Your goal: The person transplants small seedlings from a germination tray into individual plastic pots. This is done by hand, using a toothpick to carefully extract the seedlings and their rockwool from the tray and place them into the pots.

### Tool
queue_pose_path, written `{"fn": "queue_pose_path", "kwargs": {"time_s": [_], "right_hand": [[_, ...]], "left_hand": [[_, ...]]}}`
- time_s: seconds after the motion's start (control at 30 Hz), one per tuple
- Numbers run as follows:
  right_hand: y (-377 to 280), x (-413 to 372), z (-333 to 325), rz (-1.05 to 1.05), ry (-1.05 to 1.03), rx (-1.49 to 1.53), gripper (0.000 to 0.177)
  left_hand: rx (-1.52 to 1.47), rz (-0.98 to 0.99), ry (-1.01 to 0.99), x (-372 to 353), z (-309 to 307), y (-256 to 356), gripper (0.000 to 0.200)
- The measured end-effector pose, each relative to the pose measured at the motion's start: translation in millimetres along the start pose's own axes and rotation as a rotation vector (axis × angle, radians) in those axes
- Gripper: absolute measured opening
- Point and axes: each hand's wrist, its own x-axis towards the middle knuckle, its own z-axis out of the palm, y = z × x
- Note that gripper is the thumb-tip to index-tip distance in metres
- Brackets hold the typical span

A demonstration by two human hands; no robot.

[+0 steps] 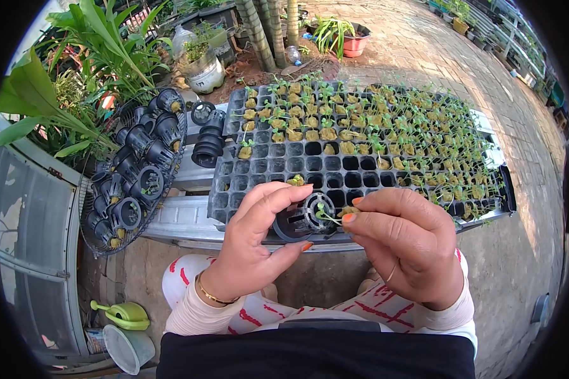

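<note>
My left hand (243,243) is closed around a black net pot (291,224), tipped on its side with the slotted bottom toward my right hand. Between the thumb and forefinger of my right hand (408,243) is a small green seedling (324,215) with a yellowish-brown plug at its root end. Its leaves overlap the slotted bottom of the pot. Just beyond both hands lies a black seedling tray (259,166), its right part crowded with sprouts in similar plugs and several near-left cells bare.
At left, a black wire basket (146,211) holds several net pots with plugs. Stacked black net pots (207,146) stand by the tray on a metal bench (186,218). A green watering can (125,316) and a clear bucket (128,349) sit on the floor.
</note>
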Motion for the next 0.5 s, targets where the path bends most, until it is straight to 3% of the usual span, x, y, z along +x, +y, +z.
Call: {"fn": "queue_pose_path", "kwargs": {"time_s": [0.5], "right_hand": [[-1.6, -0.9, -8.2, 0.104, -0.167, 0.060, 0.030]], "left_hand": [[0.235, 0.125, -0.054, 3.5, -1.5, 8.9, 0.061]]}}
